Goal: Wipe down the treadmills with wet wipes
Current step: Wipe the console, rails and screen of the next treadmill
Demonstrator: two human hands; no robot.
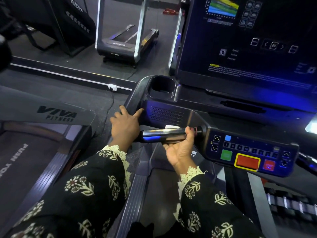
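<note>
Three treadmills in view: nearest treadmill (pixel 164 115) at right, second treadmill (pixel 56 107) at left, third treadmill (pixel 120 43) far behind. "VIVA FITNESS" printed on second treadmill's hood, "PUSH YOU" readable on its belt, rest cut off. One dark display (pixel 248 69) on nearest treadmill, "OK" key legible, other text too blurred. One control panel (pixel 252 152) near right: one green button, one large red button edged in yellow, one small red button, number keys starting "2", "5". One cup holder (pixel 162 88) at console's far left corner. Two hands, both in black floral sleeves (pixel 85 186) with lace cuffs. Left hand (pixel 126 124) flat on console's left edge, fingers (pixel 122 110) spread. Right hand (pixel 180 152) palm up under one chrome grip bar (pixel 163 134), fingers (pixel 190 130) curled over it. One white wipe (pixel 171 126) peeking above bar, just left of right fingers; whether pinned under them, cannot tell.
</note>
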